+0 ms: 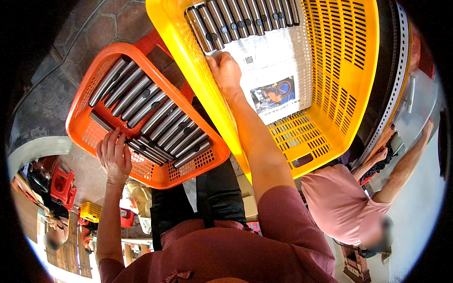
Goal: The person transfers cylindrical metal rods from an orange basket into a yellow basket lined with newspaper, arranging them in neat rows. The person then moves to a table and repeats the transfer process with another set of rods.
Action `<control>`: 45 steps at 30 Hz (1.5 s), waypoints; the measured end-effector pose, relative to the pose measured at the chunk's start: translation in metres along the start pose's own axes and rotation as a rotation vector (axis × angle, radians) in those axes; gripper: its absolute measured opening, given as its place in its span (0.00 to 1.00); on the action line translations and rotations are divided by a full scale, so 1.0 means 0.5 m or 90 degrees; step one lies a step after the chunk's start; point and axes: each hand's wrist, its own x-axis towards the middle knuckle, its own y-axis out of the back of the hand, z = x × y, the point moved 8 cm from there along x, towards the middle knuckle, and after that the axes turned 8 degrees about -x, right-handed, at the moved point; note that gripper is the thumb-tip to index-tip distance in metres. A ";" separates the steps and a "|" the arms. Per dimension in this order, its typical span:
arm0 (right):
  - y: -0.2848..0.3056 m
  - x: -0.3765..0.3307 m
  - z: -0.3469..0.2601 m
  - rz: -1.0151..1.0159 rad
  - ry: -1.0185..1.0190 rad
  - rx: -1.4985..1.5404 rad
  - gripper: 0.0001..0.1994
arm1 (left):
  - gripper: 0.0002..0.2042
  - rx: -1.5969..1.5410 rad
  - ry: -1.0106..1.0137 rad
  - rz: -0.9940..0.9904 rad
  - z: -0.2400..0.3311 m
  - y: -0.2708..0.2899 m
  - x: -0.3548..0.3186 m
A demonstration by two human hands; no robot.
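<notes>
In the orange basket at left lie several polished metal rods, some with a dark round spot on their side. My left hand reaches over its near rim, fingers apart, fingertips by the end of one short-looking rod. No rod is lifted there. Inside the yellow basket, my right hand is closed beside its left wall, knuckles up, just below a row of similar rods. Whatever its fingers hold is hidden. A printed paper sheet lines this basket under the rods.
A person in a pink shirt works at right, arms by a translucent plastic sheet. A perforated metal strip curves past the yellow basket. Another person, a red stool and a small yellow crate appear lower left.
</notes>
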 end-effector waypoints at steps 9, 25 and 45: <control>-0.014 0.027 -0.014 -0.084 0.002 0.042 0.18 | 0.16 -0.001 -0.001 -0.002 0.002 0.003 0.005; 0.012 0.010 0.000 0.088 0.059 0.115 0.19 | 0.14 -0.012 0.006 -0.001 -0.003 0.000 -0.001; 0.019 0.057 0.043 0.071 0.011 0.034 0.30 | 0.13 -0.011 0.015 0.002 -0.006 0.002 0.001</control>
